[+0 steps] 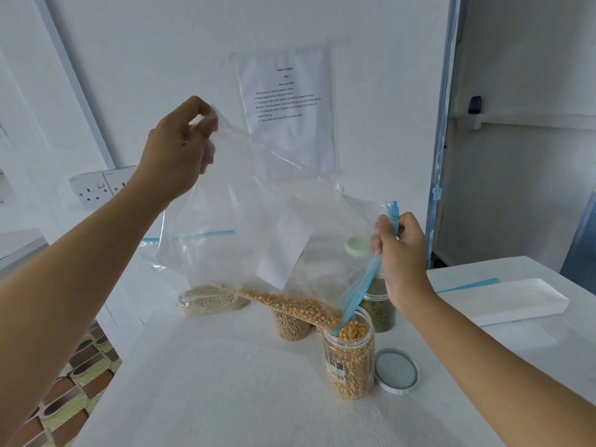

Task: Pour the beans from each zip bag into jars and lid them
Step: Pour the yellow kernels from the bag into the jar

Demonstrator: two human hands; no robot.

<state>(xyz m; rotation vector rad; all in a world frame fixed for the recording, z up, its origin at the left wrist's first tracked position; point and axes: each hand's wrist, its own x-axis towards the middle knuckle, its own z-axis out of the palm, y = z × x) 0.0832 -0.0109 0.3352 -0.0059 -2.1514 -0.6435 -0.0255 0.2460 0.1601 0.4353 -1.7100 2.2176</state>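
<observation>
A clear zip bag (258,204) with a blue zip strip hangs tilted over an open plastic jar (350,359) almost full of yellow corn kernels. My left hand (177,150) pinches the bag's bottom corner high up. My right hand (400,253) grips the blue zip edge just above the jar. The remaining kernels (290,306) lie along the bag's lower fold, sliding toward its mouth, which dips into the jar. The jar's white lid (396,371) lies upside down on the table to its right.
Behind stand a jar of pale beans (292,327) and a green-lidded jar of green beans (380,308). A zip bag of small pale grains (209,300) lies at the back left. A flattened empty bag (503,301) lies at the right. The white table's left edge drops to a patterned floor.
</observation>
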